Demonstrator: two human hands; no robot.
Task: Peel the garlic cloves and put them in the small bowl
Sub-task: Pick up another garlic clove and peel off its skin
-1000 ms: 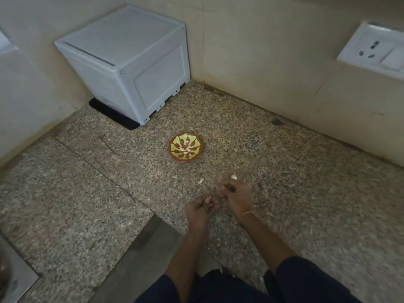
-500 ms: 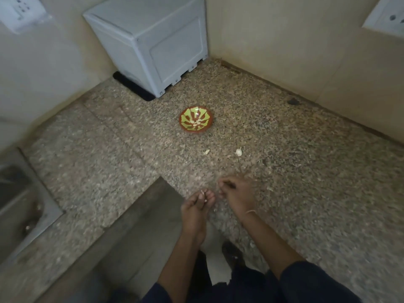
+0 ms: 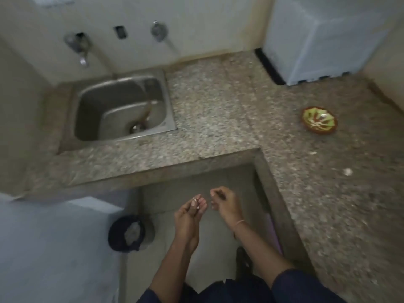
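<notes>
Garlic peeling goes on away from the table, with both hands held out over the floor. The left hand is turned palm up, its grip closed on a small pale garlic clove at the fingertips. The right hand hangs just to the right of that grip and apart from it. Its fingers are curled and thumb meets forefinger, but whether a scrap of skin is caught in the pinch cannot be told. The small bowl, green and red, sits on the table well off to the right of both grips and beyond them. A loose clove lies on the table nearer, also to the right. A dark bin stands on the floor below and left of the left grip. The step in hand looks to be the peeling itself, done over the floor near the bin. Next, on this reading, the bared clove must go right and forward across the table's edge to the bowl, a long carry that calls for a firm pinch.
</notes>
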